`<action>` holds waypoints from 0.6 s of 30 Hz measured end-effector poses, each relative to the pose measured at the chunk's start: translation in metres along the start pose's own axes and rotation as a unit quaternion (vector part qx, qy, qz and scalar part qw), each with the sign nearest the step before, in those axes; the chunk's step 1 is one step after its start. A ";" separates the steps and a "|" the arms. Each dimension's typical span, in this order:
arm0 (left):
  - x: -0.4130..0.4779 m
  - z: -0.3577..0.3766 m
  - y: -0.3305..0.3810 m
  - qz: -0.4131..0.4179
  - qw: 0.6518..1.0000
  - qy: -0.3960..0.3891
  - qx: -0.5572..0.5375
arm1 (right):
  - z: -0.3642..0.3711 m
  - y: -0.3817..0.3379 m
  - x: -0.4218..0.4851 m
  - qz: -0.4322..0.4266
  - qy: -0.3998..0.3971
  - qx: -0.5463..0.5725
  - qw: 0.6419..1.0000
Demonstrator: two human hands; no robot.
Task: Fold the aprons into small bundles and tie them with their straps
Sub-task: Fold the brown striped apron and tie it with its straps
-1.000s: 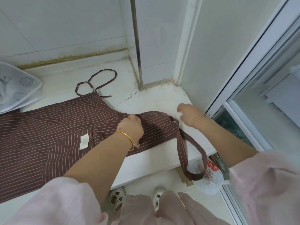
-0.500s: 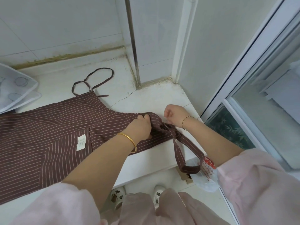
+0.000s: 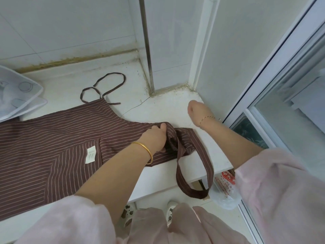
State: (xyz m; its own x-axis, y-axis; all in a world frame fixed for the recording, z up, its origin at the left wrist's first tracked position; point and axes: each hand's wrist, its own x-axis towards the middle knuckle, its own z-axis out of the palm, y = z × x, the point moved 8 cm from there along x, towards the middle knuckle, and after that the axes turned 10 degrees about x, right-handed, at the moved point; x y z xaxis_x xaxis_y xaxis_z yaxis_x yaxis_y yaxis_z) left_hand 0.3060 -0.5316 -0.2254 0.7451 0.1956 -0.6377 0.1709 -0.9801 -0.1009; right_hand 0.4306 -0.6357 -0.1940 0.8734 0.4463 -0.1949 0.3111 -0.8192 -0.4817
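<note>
The left hand (image 3: pixel 155 138) is gripping the bunched top of the striped apron (image 3: pixel 52 147) lying on the white desk (image 3: pixel 158 108); the right hand (image 3: pixel 196 111) is hovering curled beside the tiled corner, holding nothing.

White ledge (image 3: pixel 163 110), cracked near the corner.
Striped brown apron (image 3: pixel 52 141) is lying flat on it, thin strap (image 3: pixel 105 87) looping behind, pale cushion (image 3: pixel 15 92) sitting far left.
</note>
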 end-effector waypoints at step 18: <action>0.010 -0.004 0.011 -0.003 0.999 0.011 0.034 | -0.015 -0.024 -0.005 -0.019 0.048 -0.198 0.979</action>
State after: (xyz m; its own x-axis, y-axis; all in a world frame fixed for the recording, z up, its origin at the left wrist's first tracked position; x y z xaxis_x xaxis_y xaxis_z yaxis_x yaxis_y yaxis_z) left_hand 0.3178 -0.5399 -0.2303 0.7588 0.2009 -0.6196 0.1319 -0.9789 -0.1559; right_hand 0.4244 -0.6230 -0.1688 0.8837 0.4586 -0.0934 0.4480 -0.8867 -0.1142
